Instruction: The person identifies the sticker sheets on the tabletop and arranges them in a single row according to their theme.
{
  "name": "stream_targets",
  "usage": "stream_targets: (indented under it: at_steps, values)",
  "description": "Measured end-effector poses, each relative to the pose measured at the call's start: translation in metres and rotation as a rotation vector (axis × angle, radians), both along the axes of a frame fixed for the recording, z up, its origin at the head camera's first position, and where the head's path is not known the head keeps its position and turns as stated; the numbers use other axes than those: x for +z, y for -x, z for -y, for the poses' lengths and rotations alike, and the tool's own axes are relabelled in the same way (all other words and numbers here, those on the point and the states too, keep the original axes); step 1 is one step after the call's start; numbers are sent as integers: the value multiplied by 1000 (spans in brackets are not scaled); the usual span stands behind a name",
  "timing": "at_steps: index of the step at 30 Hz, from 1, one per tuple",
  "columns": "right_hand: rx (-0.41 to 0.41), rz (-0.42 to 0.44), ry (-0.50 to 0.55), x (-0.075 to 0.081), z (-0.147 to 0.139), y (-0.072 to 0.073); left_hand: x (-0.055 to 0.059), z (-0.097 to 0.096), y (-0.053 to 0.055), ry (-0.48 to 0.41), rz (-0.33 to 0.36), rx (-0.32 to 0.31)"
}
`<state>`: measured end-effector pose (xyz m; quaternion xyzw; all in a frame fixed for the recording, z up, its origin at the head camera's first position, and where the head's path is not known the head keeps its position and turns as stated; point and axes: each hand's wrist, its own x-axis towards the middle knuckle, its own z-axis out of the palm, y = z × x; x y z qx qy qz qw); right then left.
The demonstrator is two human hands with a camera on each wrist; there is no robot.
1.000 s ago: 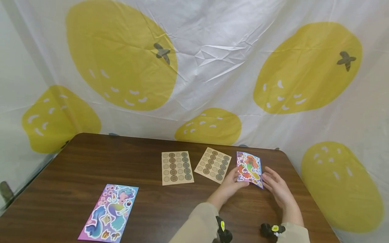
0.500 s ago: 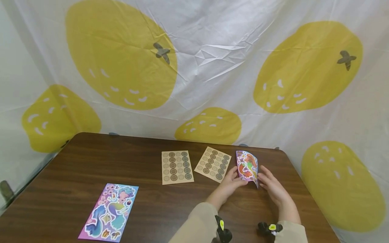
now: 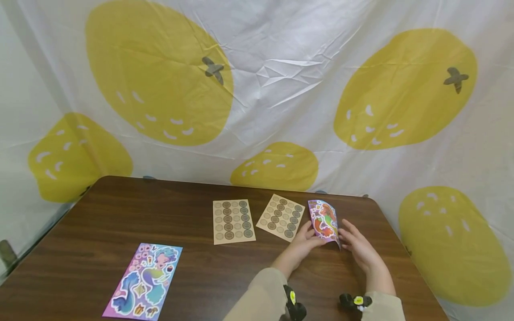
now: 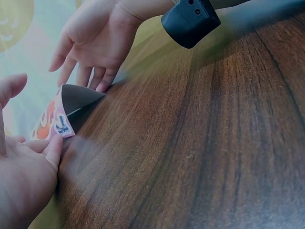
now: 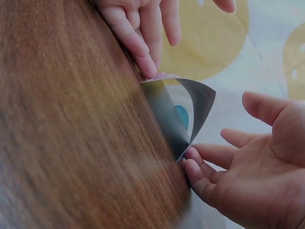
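Note:
A sticker sheet (image 3: 323, 219) with a red-haired mermaid lies at the table's right side, its middle arched upward. My left hand (image 3: 302, 243) touches its left edge with the fingertips. On the opposite edge, the extended fingers of my right hand (image 3: 358, 246) press inward, thumb raised away from the paper. The right wrist view shows the grey underside of the bowed sheet (image 5: 204, 101) and a gap beneath it. Fingertips of both hands stay down close to the tabletop in the left wrist view, either side of the arch.
Two tan sheets of round stickers, one straight (image 3: 234, 221) and one slanted (image 3: 281, 217), lie left of the hands. A larger blue-haired mermaid sheet (image 3: 143, 281) is at the front left. Behind the brown table (image 3: 192, 272) hangs a lemon-print cloth (image 3: 281, 107).
My right hand has moved left, pushing the mermaid sheet's right edge inward, so the sheet has bowed up and shifted slightly left. My left hand has barely moved.

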<state>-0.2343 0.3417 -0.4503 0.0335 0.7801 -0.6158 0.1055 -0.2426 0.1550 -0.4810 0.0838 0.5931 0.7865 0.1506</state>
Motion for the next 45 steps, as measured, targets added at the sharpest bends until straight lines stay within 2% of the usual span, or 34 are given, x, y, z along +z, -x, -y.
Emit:
stream_targets:
  at_steps: [12, 27, 36, 45]
  values:
    - [-33, 12, -4, 2, 5, 0, 3, 0, -5, 33, -9, 16]
    - [-34, -12, 27, 6, 11, -1, -1, -1, -5, 63, -40, 28]
    - [-50, -12, 18, 3, 14, 1, -3, -1, -5, 68, -63, 22]
    - [-63, -12, 54, 3, 16, 2, -3, 0, -5, 50, -75, 15]
